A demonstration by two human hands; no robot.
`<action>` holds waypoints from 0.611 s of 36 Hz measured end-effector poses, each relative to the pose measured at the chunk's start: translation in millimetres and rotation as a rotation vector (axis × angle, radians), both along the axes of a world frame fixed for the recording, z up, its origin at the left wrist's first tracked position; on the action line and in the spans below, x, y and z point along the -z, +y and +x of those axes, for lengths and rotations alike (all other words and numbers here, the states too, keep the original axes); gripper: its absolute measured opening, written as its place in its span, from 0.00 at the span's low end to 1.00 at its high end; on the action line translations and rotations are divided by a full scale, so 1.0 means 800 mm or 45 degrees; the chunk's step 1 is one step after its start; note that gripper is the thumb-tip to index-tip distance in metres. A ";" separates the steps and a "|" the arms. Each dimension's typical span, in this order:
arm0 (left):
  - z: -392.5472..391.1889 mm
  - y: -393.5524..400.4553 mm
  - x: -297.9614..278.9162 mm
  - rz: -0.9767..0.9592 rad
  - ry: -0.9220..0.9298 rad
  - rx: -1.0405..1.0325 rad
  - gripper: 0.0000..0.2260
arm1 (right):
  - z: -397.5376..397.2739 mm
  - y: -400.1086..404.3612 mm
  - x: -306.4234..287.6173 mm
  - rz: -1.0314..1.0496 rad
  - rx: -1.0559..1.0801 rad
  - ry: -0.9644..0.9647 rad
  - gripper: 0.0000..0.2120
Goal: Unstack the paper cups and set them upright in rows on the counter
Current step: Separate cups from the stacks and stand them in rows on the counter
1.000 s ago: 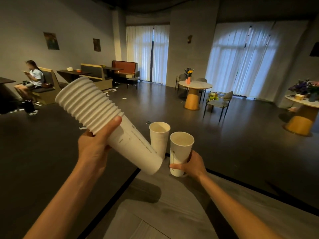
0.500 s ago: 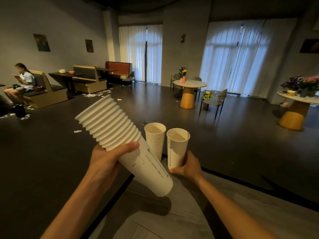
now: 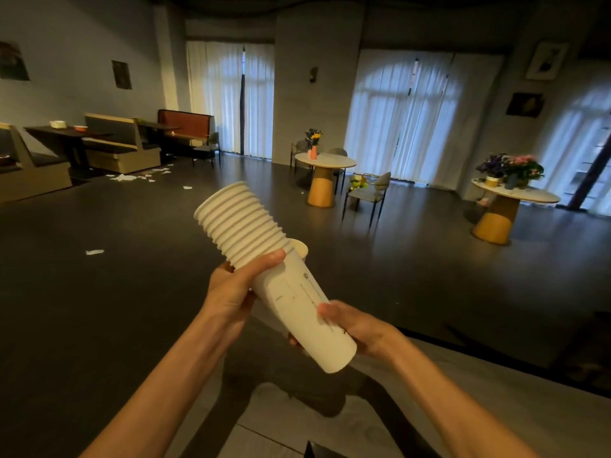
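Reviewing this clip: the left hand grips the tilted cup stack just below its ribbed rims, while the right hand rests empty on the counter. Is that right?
Not quite. In the head view the right hand is not resting empty on the counter; it is wrapped around the bottom cup's wall at the lower end of the cup stack. The left hand does grip the tilted stack just below the ribbed rims.

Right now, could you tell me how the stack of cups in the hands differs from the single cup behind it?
The cup stack is tilted, rims up and away, while the single cup seems to stand upright. The cup stack is held by the left hand and right hand; nothing touches the single cup. The cup stack shows fully; the single cup is mostly hidden behind it. Both are plain white paper.
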State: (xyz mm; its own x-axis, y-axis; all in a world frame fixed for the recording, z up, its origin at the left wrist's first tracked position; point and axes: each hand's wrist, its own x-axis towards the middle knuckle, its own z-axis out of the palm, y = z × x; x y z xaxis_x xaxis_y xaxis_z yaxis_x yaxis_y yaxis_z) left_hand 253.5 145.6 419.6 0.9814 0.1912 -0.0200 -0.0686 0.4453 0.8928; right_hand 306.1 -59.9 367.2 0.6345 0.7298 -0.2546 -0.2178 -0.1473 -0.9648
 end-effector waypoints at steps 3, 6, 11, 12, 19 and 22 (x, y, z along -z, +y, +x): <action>-0.001 -0.008 0.001 0.155 -0.032 -0.068 0.40 | -0.003 -0.004 -0.004 -0.269 0.119 -0.325 0.41; 0.003 -0.007 -0.002 0.190 -0.036 -0.220 0.45 | -0.001 -0.011 0.002 -0.513 0.238 -0.645 0.36; 0.004 0.015 -0.031 -0.046 -0.099 -0.376 0.43 | 0.012 -0.028 0.041 -0.702 0.488 -0.739 0.44; 0.002 0.019 -0.038 -0.104 -0.114 -0.396 0.43 | 0.015 -0.030 0.046 -0.681 0.542 -0.714 0.42; -0.013 0.056 -0.062 -0.182 -0.179 -0.426 0.33 | 0.052 -0.011 0.062 -0.589 0.825 -0.623 0.43; -0.017 0.064 -0.058 -0.091 -0.194 -0.425 0.26 | 0.068 -0.001 0.063 -0.610 0.871 -0.669 0.43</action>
